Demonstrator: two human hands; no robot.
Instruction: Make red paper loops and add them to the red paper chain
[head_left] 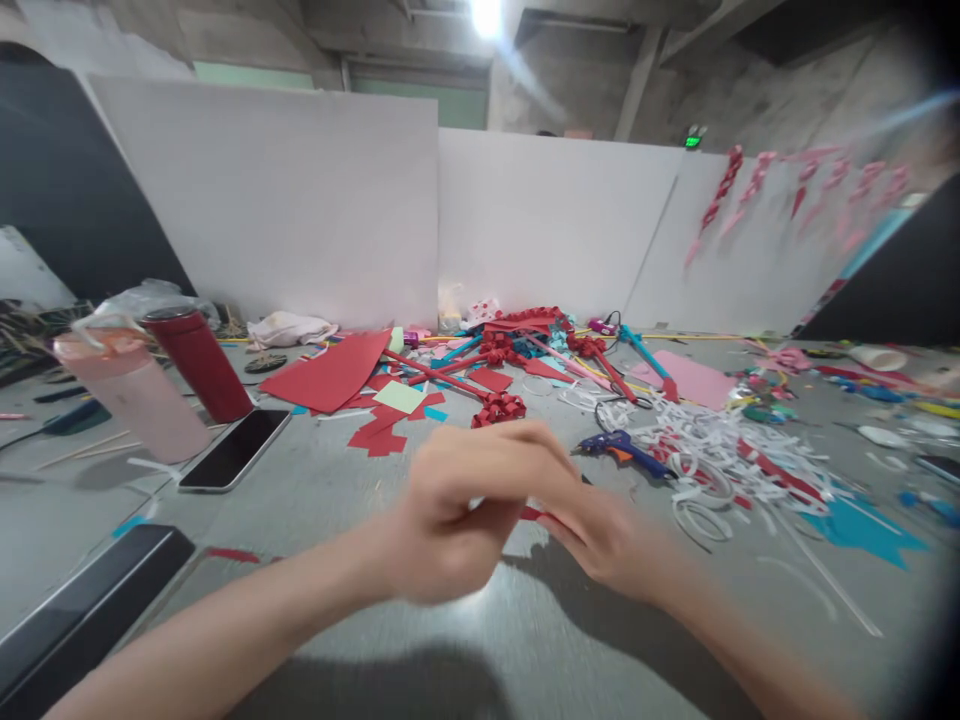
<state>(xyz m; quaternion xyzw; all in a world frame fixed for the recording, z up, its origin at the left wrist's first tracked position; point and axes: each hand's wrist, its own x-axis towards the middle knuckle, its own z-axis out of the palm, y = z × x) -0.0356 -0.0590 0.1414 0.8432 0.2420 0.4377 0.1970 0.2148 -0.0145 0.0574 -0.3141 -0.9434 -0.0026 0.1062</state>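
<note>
My left hand [457, 510] and my right hand [604, 540] meet above the grey table [360, 640], both blurred by motion. Their fingers are pinched together on a small red paper piece [531, 513] that peeks out between them. Just beyond the hands lie a folded red paper bow [499, 408] and a blue glue gun [622, 450]. A heap of white paper strips [705, 460] spreads to the right of my right hand.
A pink bottle [139, 400], a red flask [199, 362] and a black phone [235, 450] stand at the left. A dark flat device [82, 600] lies at the near left edge. Red paper sheets [330, 372], sticks and coloured scraps cover the far table. White partition boards [300, 200] close the back.
</note>
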